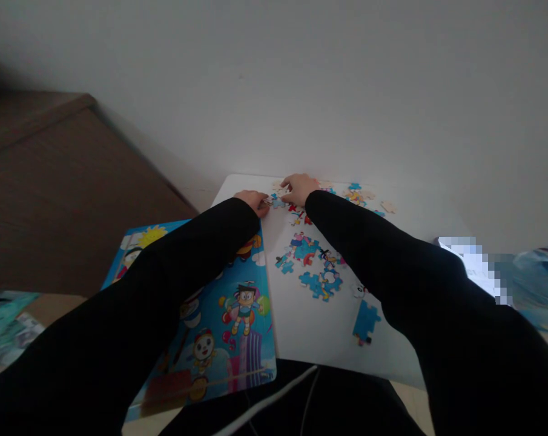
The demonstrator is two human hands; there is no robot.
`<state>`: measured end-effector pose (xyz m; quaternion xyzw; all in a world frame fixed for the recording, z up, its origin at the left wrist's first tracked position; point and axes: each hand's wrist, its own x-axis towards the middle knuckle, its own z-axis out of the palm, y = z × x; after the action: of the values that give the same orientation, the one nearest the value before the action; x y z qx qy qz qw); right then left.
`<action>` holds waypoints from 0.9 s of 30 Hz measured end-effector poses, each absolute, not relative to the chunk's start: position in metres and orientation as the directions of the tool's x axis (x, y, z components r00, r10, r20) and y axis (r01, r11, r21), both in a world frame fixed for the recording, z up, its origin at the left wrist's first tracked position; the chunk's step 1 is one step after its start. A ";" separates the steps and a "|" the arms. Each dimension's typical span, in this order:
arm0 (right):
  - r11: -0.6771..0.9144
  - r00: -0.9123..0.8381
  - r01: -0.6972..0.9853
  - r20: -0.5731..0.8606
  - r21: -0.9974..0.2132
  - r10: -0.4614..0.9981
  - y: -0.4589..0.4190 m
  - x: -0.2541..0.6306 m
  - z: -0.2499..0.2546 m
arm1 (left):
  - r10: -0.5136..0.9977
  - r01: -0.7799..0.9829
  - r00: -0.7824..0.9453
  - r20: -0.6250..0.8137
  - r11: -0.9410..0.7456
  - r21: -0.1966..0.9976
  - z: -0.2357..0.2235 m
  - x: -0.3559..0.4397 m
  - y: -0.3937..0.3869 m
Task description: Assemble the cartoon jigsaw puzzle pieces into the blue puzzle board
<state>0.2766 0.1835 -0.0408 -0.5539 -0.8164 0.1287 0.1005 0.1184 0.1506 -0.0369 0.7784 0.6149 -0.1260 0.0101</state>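
Observation:
At the far side of the white table, my left hand (pixel 254 201) is closed, with a small jigsaw piece (pixel 269 199) at its fingertips. Just right of it, my right hand (pixel 302 188) hovers over or touches loose pieces, its thumb and forefinger apart. A light-blue jigsaw piece (pixel 278 201) lies between the two hands. Nearer to me are joined blue clusters (pixel 321 283) and a separate blue section (pixel 366 322). Beneath my left forearm lies a blue cartoon puzzle board (pixel 255 303), partly hidden by the sleeve.
More loose pieces (pixel 355 197) are scattered at the table's back right, some showing plain backs. A pale wall (pixel 274 91) rises behind the white table (pixel 310 339). Brown wooden furniture (pixel 74 200) stands at left. A blurred-out bright device (pixel 468 260) sits at the right edge. A white cord (pixel 269 399) crosses my lap.

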 end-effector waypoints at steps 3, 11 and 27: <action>0.298 -0.344 0.838 -0.018 -0.456 0.939 0.183 0.289 -0.037 | 0.962 0.970 0.220 -0.165 -0.234 -0.073 -0.031 0.117 0.146; 0.700 -0.686 0.690 0.140 -0.184 0.714 0.110 0.350 -0.030 | 0.802 0.822 0.555 -0.221 -0.570 0.000 -0.037 0.116 0.106; 0.819 -0.829 0.540 -0.044 0.197 0.557 0.064 0.393 -0.042 | 0.845 0.856 0.517 -0.140 -0.507 0.103 -0.057 0.112 0.141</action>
<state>0.3927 0.0637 -0.0420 -0.2880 -0.9523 -0.0883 -0.0499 0.1119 0.1406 -0.0569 0.8672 0.4903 -0.0356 0.0795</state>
